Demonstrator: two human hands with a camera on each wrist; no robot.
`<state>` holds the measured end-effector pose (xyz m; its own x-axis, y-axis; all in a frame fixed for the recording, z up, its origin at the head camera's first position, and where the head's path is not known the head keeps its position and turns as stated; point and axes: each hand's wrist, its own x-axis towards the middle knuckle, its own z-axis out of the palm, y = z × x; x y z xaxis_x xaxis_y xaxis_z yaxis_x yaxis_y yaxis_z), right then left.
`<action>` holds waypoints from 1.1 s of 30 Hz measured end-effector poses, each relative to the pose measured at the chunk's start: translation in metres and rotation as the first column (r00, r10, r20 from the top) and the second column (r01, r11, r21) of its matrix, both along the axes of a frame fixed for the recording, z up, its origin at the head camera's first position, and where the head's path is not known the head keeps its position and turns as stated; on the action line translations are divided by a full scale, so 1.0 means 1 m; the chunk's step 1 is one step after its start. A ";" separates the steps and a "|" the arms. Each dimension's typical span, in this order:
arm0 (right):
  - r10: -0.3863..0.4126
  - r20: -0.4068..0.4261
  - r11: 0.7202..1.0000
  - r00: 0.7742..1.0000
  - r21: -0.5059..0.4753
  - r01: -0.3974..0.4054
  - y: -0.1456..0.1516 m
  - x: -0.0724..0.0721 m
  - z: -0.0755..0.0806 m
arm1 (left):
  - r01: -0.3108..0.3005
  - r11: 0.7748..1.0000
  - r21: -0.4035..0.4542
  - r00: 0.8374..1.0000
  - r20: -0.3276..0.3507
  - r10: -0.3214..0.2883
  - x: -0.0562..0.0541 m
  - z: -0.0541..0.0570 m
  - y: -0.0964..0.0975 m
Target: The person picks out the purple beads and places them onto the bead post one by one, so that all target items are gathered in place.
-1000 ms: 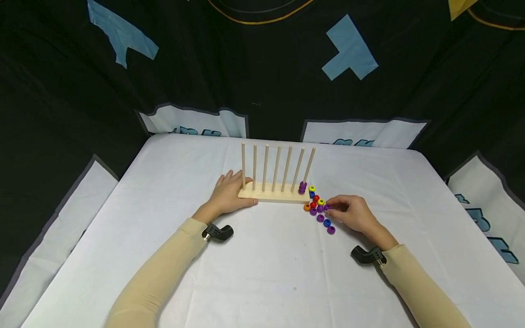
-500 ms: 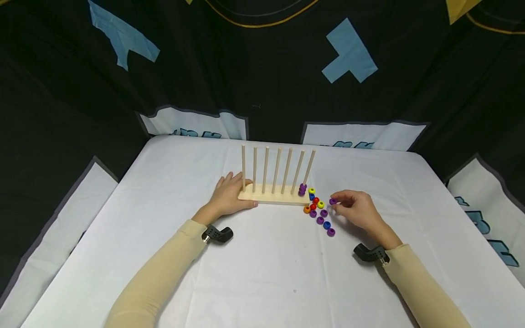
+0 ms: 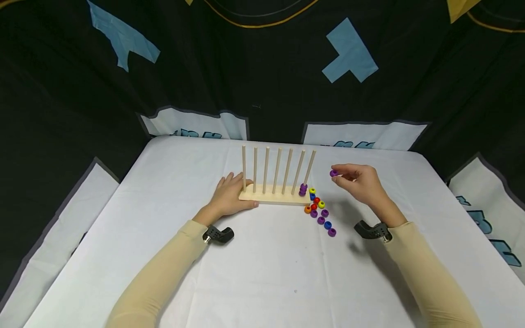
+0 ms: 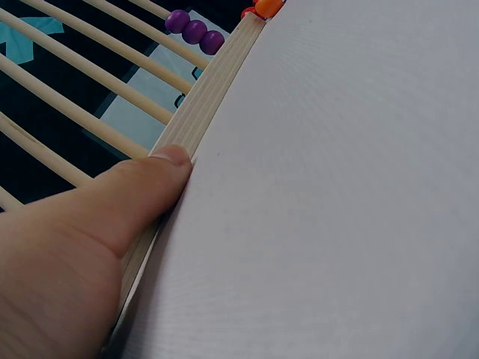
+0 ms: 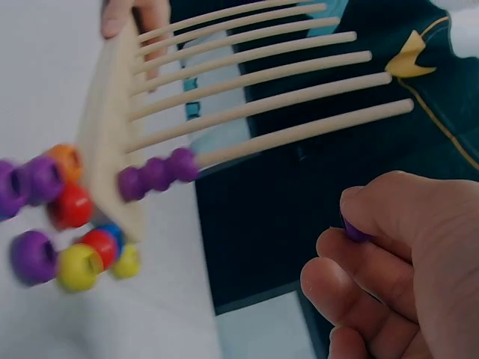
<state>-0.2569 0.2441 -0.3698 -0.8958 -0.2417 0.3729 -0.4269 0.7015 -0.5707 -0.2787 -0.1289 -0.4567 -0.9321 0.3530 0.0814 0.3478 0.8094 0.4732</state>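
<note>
My left hand [image 3: 231,195] holds the left end of a wooden peg rack [image 3: 274,197]. Its thumb lies along the front edge, as the left wrist view shows, and the other fingers are behind the base. Three purple beads [image 5: 157,173] are stacked at the foot of the rightmost peg [image 3: 310,166]; the other pegs are bare. Raised above the table, to the right of that peg, my right hand [image 3: 361,182] pinches a purple bead [image 3: 334,173] between thumb and index finger. In the right wrist view the fingers hide most of this bead.
Loose beads lie by the rack's right end: yellow [image 3: 321,205], red [image 3: 316,200], orange [image 3: 307,209], blue [image 3: 327,225] and several purple ones [image 3: 331,232]. A white cloth [image 3: 262,264] covers the table, with a black curtain [image 3: 254,73] behind it.
My right hand has picked a purple bead out of the loose group, drawn it slightly right, then lifted it up off the table. My left hand has stayed on the rack.
</note>
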 end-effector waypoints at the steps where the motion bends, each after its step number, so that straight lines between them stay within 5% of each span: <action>1: 0.001 0.000 1.000 1.000 0.004 -0.001 -0.002 -0.001 0.004 | 0.000 1.000 0.000 1.000 -0.001 0.000 0.000 0.000 0.000; 17: -0.007 0.047 1.000 0.999 -0.005 0.007 -0.036 -0.010 0.061 | -0.010 1.000 0.002 1.000 0.002 0.010 0.000 -0.001 0.001; 33: 0.031 0.050 1.000 0.998 -0.005 -0.031 -0.054 -0.018 0.066 | -0.006 1.000 -0.013 1.000 0.003 0.006 -0.001 -0.001 0.001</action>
